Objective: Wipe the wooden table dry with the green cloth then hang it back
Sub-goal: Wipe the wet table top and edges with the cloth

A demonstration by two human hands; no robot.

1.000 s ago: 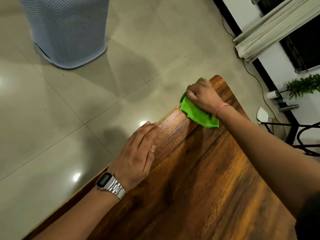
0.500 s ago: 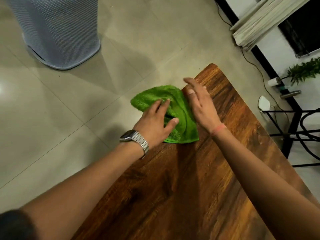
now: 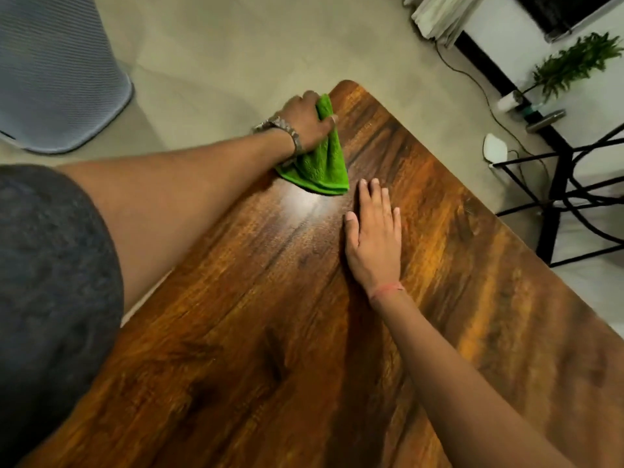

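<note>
Half green cloth (image 3: 320, 163) hidden under left hand (image 3: 305, 121).

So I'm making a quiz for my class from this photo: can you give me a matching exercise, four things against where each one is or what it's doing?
Things:
1. left hand
2. right hand
3. green cloth
4. grey basket

States or places:
A. standing on the tiled floor
B. lying flat and bare on the wooden table
C. bunched near the table's far corner
D. gripping the cloth, watch on its wrist

Pairs: 1-D, 2-B, 3-C, 4-A
</note>
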